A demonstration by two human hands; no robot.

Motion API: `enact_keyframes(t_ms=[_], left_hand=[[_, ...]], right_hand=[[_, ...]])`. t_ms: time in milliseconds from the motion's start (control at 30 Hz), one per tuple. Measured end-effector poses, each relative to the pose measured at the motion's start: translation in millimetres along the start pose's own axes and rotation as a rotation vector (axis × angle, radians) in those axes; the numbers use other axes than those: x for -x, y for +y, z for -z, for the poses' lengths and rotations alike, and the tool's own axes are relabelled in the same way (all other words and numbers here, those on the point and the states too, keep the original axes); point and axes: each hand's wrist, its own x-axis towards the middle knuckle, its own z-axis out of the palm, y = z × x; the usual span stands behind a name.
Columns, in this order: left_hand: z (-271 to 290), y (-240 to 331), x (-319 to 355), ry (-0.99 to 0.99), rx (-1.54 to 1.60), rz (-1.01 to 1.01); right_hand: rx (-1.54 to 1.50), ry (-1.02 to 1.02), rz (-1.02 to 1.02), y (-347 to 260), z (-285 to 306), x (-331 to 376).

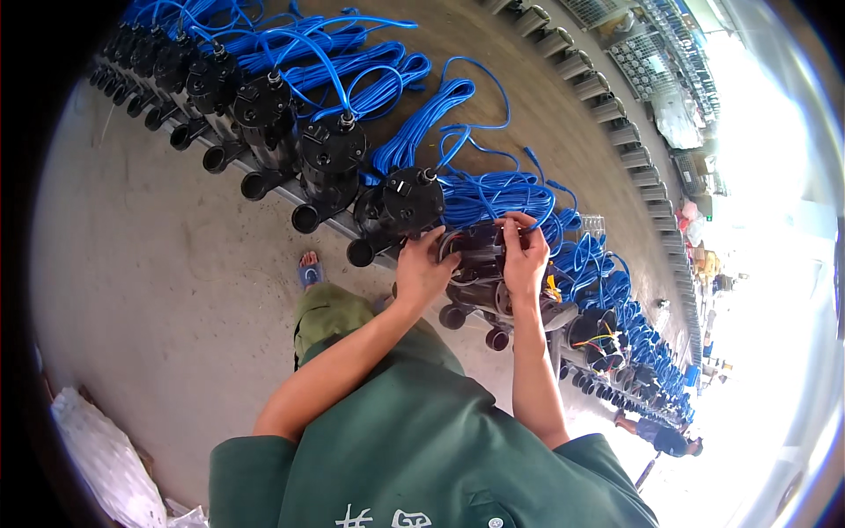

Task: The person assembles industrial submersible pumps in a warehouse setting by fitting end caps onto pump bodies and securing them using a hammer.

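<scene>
My left hand [424, 271] and my right hand [526, 257] grip a dark, glossy pump cover [480, 253] from its two sides, with fingers and thumbs curled round its edge. It sits over a pump body [480, 296] in the row; whether the two touch I cannot tell. Left of my left hand stands a black pump with a closed round top [414, 201] and a side outlet. A coiled blue cable [493, 198] lies just beyond my hands. Right of my right hand, an open pump [598, 339] shows coloured wires.
More black pumps [330, 154] with blue cables line a low rail to the far left and on to the right. Metal cylinders [607, 107] form another row across the floor. White plastic sheeting [101, 458] lies at lower left. A person [664, 437] is far right.
</scene>
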Motion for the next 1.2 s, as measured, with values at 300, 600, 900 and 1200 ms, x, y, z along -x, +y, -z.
enact_keyframes(t_ms=[300, 600, 900, 1200], left_hand=[[28.7, -11.5, 21.6, -0.241, 0.518, -0.037], [32.3, 9.1, 12.7, -0.345, 0.590, 0.185], [18.9, 46.8, -23.4, -0.577, 0.378, -0.001], [14.1, 40.0, -34.5, -0.633, 0.282, 0.028]], right_hand=[[0.091, 0.066, 0.060, -22.2, -13.6, 14.3], [0.145, 0.094, 0.244, -31.7, -24.9, 25.8], [-0.104, -0.035, 0.136, -23.3, -19.0, 25.7], [-0.253, -0.067, 0.183, 1.8, 3.7, 41.7]])
